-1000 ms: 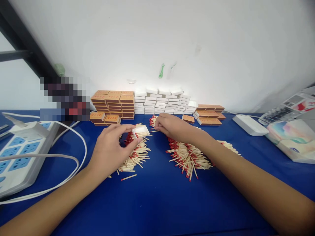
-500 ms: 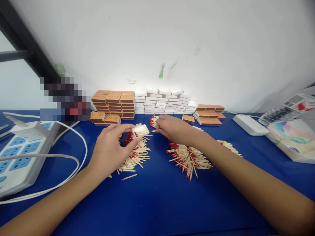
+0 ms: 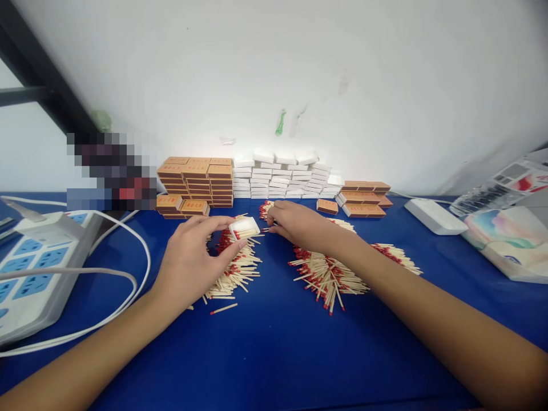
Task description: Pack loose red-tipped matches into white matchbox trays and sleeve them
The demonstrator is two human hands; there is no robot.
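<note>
My left hand (image 3: 194, 257) pinches a white matchbox tray (image 3: 245, 228) between thumb and fingers, tilted, with some matches lying along its lower side. Under and beside that hand is a heap of red-tipped matches (image 3: 235, 274). My right hand (image 3: 291, 222) has its fingers bent together beside a small far pile of matches (image 3: 266, 210). A match end (image 3: 265, 230) shows at its fingertips; the rest of the grip is hidden. Below the right wrist spreads another heap of matches (image 3: 329, 274), with heads and sticks pointing several ways.
Stacked brown matchboxes (image 3: 197, 180) stand at the wall, left of stacked white trays (image 3: 278, 177). More matchboxes (image 3: 363, 200) sit to the right. A power strip (image 3: 43, 268) with white cables lies left; a white device (image 3: 435, 217) and a tissue pack (image 3: 507, 242) lie right.
My right hand has shifted slightly left, towards the tray, and its fingers have spread a little. My left hand keeps the tray in nearly the same place.
</note>
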